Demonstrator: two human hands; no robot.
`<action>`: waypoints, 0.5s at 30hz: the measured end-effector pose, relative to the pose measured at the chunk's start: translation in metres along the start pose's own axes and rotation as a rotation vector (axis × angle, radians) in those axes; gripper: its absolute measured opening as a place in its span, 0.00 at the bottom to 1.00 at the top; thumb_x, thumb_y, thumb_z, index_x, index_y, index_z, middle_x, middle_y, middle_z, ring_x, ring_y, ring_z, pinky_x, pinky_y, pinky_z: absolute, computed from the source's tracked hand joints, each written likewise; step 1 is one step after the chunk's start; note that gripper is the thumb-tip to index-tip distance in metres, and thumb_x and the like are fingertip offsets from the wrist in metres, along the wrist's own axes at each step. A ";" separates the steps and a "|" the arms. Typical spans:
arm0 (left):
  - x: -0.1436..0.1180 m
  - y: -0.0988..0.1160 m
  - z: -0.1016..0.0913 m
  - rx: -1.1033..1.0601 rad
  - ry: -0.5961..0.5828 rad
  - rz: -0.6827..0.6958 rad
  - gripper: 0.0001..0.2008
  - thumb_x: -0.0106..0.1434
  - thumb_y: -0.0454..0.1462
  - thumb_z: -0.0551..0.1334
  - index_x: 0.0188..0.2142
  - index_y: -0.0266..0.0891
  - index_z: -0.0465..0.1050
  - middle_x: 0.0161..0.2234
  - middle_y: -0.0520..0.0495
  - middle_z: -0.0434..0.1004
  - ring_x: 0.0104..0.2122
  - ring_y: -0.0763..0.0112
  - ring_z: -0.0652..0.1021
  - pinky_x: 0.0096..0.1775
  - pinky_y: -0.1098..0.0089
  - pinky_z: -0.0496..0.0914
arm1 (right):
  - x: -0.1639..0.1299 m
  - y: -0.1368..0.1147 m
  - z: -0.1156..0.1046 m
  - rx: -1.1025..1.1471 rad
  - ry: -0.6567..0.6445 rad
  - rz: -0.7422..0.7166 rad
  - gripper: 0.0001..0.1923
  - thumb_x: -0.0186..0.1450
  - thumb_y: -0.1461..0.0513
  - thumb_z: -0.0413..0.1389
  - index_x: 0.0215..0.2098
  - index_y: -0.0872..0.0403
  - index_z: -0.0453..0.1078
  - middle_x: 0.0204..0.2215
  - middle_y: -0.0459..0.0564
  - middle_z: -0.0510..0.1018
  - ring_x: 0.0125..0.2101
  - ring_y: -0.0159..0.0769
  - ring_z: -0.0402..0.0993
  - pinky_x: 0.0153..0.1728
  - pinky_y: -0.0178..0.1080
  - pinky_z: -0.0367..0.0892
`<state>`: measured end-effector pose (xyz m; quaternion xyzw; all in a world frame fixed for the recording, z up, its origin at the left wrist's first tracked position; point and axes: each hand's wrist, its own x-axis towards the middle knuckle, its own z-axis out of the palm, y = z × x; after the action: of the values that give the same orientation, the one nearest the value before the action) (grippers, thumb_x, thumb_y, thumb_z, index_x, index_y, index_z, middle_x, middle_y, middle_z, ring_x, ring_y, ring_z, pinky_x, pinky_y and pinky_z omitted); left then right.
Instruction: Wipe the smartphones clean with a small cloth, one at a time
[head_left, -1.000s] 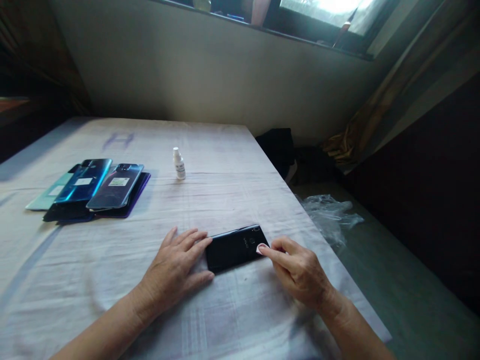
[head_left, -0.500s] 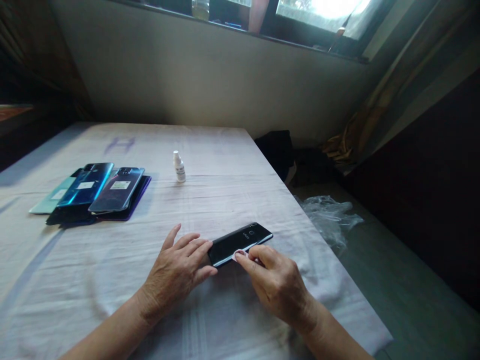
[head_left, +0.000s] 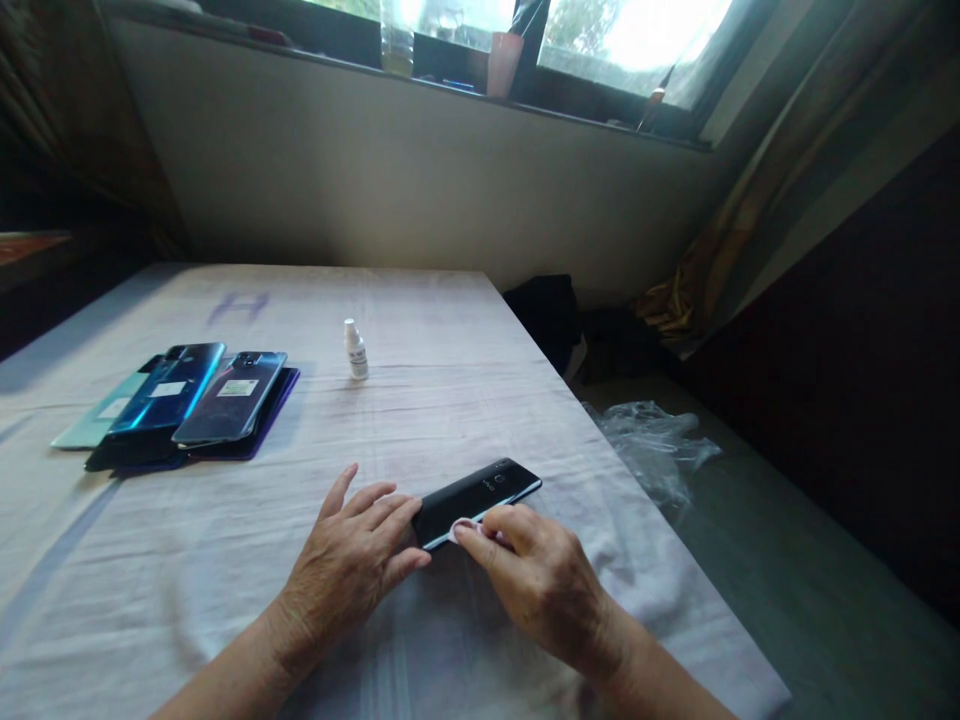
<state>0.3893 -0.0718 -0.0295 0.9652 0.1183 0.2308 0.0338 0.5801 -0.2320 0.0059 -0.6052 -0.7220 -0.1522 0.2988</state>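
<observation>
A black smartphone (head_left: 457, 502) lies back up on the white cloth, with the vivo lettering and camera toward its right end. At its left end, my left hand (head_left: 349, 560) steadies it between thumb and fingertips, the other fingers spread. My right hand (head_left: 544, 575) is closed, pinching a small whitish-pink wipe (head_left: 459, 530) against the phone's near long edge. Most of the wipe is hidden by my fingers. Beyond the phone stands a small white bottle (head_left: 356, 352) with a printed label.
Several phones lie overlapped at the left, among them a blue one (head_left: 169, 390) and a dark grey one (head_left: 234, 400), both with white labels. The cloth-covered table (head_left: 420, 320) ends at a slanting right edge. Clear plastic (head_left: 652, 450) lies past it.
My right hand has slid the wipe a little leftward along the phone's near edge. The left hand keeps its place on the phone. My view has tipped slightly upward.
</observation>
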 end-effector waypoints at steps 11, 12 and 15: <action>0.003 -0.003 0.000 -0.012 0.099 0.098 0.24 0.76 0.50 0.48 0.49 0.38 0.75 0.41 0.46 0.85 0.42 0.63 0.82 0.61 0.54 0.63 | -0.033 0.056 -0.017 -0.211 0.058 0.165 0.16 0.72 0.70 0.49 0.53 0.59 0.75 0.34 0.52 0.78 0.34 0.35 0.77 0.35 0.35 0.73; 0.005 -0.003 -0.002 -0.014 0.105 0.125 0.23 0.77 0.50 0.48 0.49 0.37 0.74 0.40 0.46 0.85 0.40 0.65 0.83 0.58 0.56 0.67 | -0.032 0.054 -0.016 -0.209 0.059 0.160 0.16 0.72 0.70 0.49 0.53 0.59 0.75 0.34 0.52 0.78 0.35 0.35 0.77 0.35 0.35 0.73; 0.012 -0.004 -0.008 -0.021 0.138 0.197 0.19 0.78 0.45 0.47 0.47 0.37 0.72 0.37 0.46 0.84 0.35 0.69 0.83 0.50 0.62 0.74 | -0.027 0.051 -0.014 -0.214 0.068 0.156 0.16 0.72 0.71 0.49 0.53 0.60 0.75 0.34 0.53 0.78 0.35 0.36 0.77 0.35 0.35 0.73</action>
<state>0.3955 -0.0651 -0.0178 0.9536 0.0224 0.3001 0.0127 0.6346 -0.2499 -0.0073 -0.6822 -0.6420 -0.2251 0.2679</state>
